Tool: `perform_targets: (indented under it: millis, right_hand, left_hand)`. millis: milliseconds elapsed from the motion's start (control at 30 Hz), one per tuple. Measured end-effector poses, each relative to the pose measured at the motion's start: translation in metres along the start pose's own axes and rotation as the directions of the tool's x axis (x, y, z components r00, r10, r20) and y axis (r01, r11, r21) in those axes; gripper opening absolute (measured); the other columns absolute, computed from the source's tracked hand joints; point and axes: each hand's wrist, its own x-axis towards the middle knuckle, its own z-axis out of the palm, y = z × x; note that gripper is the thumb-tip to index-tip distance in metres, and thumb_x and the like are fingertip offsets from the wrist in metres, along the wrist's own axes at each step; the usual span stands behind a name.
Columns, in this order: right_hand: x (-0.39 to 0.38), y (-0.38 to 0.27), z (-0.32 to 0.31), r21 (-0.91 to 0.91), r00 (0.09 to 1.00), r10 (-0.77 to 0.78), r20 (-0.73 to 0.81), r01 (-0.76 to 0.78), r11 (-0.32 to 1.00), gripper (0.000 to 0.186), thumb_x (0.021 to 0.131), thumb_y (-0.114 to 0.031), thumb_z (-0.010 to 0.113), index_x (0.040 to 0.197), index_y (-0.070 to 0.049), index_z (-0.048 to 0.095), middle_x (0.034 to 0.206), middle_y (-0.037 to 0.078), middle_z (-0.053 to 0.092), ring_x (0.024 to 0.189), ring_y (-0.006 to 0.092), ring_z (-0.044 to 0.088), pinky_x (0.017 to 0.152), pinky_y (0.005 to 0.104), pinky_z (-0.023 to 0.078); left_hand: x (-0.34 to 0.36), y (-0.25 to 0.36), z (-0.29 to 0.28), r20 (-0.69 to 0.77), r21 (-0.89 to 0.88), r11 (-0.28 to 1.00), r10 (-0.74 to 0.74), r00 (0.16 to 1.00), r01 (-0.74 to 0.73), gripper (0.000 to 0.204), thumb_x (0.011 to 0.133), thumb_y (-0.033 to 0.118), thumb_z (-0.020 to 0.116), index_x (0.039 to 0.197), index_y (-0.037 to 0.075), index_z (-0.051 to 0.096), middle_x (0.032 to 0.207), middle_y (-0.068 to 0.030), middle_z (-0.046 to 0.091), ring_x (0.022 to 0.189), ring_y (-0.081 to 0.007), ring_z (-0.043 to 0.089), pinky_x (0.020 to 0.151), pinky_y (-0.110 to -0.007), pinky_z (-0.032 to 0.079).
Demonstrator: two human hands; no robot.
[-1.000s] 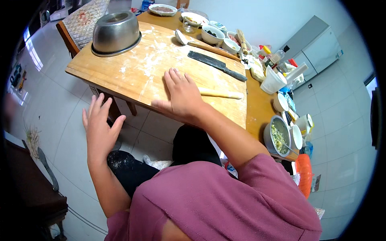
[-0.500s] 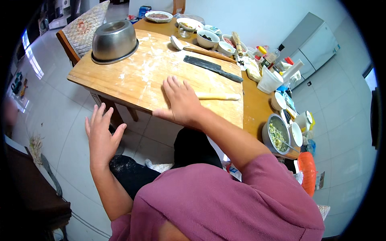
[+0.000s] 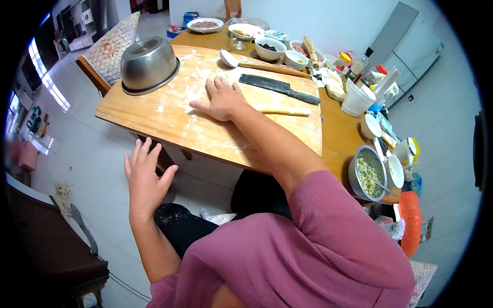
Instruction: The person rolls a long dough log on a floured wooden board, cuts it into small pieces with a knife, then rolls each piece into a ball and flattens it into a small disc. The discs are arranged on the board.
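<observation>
Dough roll (image 3: 283, 110) | running rightward from right hand (image 3: 223, 99) | left hand (image 3: 146, 177) well apart | both outspread

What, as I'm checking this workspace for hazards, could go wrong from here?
The cleaver lies uncovered on the board, its blade end close to the fingers of the right hand; a careless reach might brush it.

The pale yellow roll lies near the cleaver's handle; if it rolled that way, it could bump the handle.

The metal bowl of chopped food stands near the table's edge; a swinging right elbow might catch it.
</observation>
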Motion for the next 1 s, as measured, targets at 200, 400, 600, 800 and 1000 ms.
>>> perform_targets:
  millis: [200, 400, 600, 800, 1000]
  right_hand:
    - [-0.029, -0.008, 0.006, 0.043, 0.995, -0.051, -0.087, 0.055, 0.998, 0.111, 0.096, -0.085, 0.04, 0.167, 0.0, 0.027, 0.173, 0.025, 0.029, 0.163, 0.0379, 0.022, 0.132, 0.0523, 0.017]
    - [-0.069, 0.014, -0.001, 0.376, 0.982, -0.161, -0.102, 0.188, 0.907, 0.087, 0.107, -0.057, 0.046, 0.167, 0.002, 0.026, 0.174, 0.026, 0.024, 0.164, 0.0387, 0.02, 0.132, 0.0526, 0.015]
    - [-0.118, 0.068, -0.045, 0.027, 0.981, -0.052, -0.185, 0.058, 0.998, 0.074, 0.108, -0.042, 0.042, 0.166, 0.003, 0.027, 0.172, 0.026, 0.028, 0.163, 0.0372, 0.024, 0.132, 0.0562, 0.015]
    - [-0.125, 0.066, -0.004, -0.102, 0.977, -0.207, -0.044, 0.202, 0.974, 0.096, 0.102, -0.07, 0.045, 0.166, 0.0, 0.032, 0.173, 0.021, 0.031, 0.163, 0.0311, 0.025, 0.132, 0.0524, 0.016]
    - [-0.064, 0.072, -0.018, -0.137, 1.0, -0.008, -0.003, 0.008, 0.99, 0.12, 0.087, -0.09, 0.05, 0.167, -0.002, 0.031, 0.173, 0.019, 0.032, 0.163, 0.0294, 0.026, 0.131, 0.0526, 0.017]
  left_hand:
    - [0.004, 0.011, -0.016, -0.002, 0.046, 0.999, -0.026, 1.0, 0.026, 0.065, 0.098, 0.034, 0.073, 0.153, 0.005, 0.054, 0.162, -0.0193, 0.049, 0.157, -0.037, 0.036, 0.129, -0.058, 0.016]
    - [0.044, 0.054, -0.001, -0.123, -0.089, 0.988, 0.112, 0.986, -0.124, 0.067, 0.106, 0.04, 0.058, 0.161, 0.004, 0.042, 0.166, -0.0194, 0.044, 0.158, -0.0351, 0.034, 0.131, -0.053, 0.016]
    - [0.053, 0.113, 0.033, 0.128, -0.025, 0.943, 0.331, 0.935, -0.331, 0.1, 0.094, 0.055, 0.069, 0.165, -0.004, 0.031, 0.17, -0.0264, 0.033, 0.162, -0.0352, 0.025, 0.133, -0.053, 0.014]
    - [0.09, 0.116, 0.08, 0.324, 0.06, 0.924, 0.34, 0.883, -0.378, 0.115, 0.085, 0.072, 0.067, 0.168, 0.001, 0.028, 0.175, -0.0175, 0.029, 0.165, -0.0278, 0.02, 0.134, -0.051, 0.012]
    - [0.14, 0.111, 0.081, 0.372, 0.06, 0.949, 0.268, 0.889, -0.311, 0.114, 0.087, 0.078, 0.065, 0.166, 0.003, 0.033, 0.173, -0.0173, 0.033, 0.164, -0.0281, 0.023, 0.133, -0.052, 0.012]
